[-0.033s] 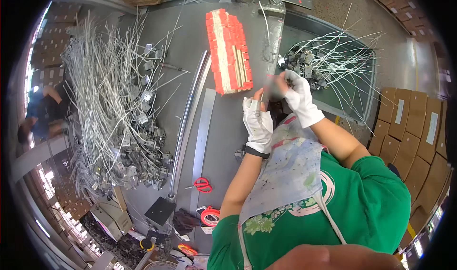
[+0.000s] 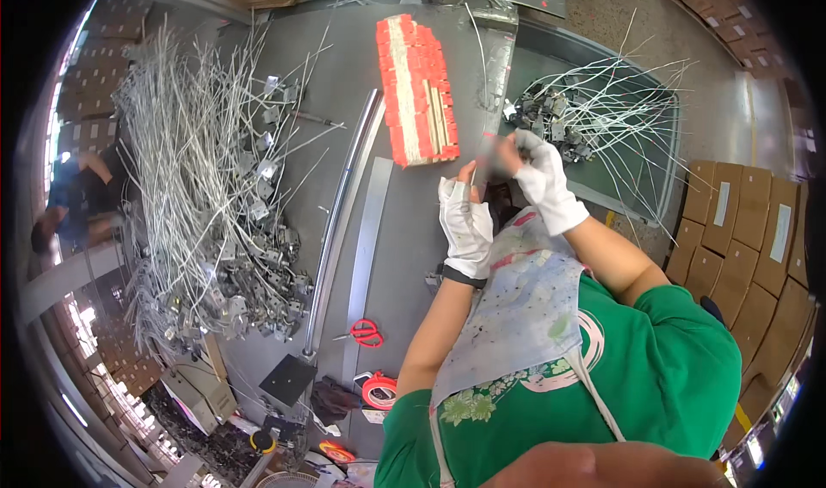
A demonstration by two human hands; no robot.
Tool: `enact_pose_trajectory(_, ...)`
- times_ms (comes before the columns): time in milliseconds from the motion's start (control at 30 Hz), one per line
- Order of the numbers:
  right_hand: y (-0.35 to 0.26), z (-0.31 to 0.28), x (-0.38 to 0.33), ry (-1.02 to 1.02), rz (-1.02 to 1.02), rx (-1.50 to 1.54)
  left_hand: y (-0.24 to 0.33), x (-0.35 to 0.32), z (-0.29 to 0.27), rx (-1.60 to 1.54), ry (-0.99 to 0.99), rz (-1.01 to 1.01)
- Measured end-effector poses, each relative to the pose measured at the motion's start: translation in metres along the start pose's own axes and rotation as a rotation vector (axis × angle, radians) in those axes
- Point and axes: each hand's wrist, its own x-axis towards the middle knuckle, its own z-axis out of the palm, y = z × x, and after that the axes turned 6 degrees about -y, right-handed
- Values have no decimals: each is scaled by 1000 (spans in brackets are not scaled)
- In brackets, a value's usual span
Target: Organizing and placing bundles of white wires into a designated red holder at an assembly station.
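Note:
My left hand (image 2: 466, 225) and my right hand (image 2: 546, 178) wear white gloves with bare fingertips. They meet close together in front of my apron, fingers bent and closed. A blur between them hides most of what they hold; only a small red tip (image 2: 490, 135) shows by the right fingers. Just beyond and left of my hands lies a block of stacked red-and-cream pieces (image 2: 402, 92) on the grey table (image 2: 344, 62). To the right, a green bin (image 2: 632, 191) contains a heap of metal parts with thin white wires (image 2: 607, 109).
On the left is a big pile of wired metal parts (image 2: 202, 169). A metal rail (image 2: 342, 200) and a flat strip (image 2: 370, 230) lie lengthwise. Red-handled scissors (image 2: 366, 333) and a red tape roll (image 2: 379, 392) lie nearer. Cardboard boxes (image 2: 731, 221) stand at right.
Both hands keep almost the same pose, close together. The red-and-cream block appears slightly higher and further right in the picture; little else differs.

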Motion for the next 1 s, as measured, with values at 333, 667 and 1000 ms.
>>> enact_pose_trajectory(333, -21, 35, -50, -175, -82, 409, 13, -28, -75, -28, -154, 49)
enact_pose_trajectory(667, -24, 16, -32, -36, -342, 319, 25, 0, -50, 80, -118, 440)
enact_pose_trajectory(1000, 51, -200, 66, 647, -37, 539, -52, -18, -115, -907, 865, -347)
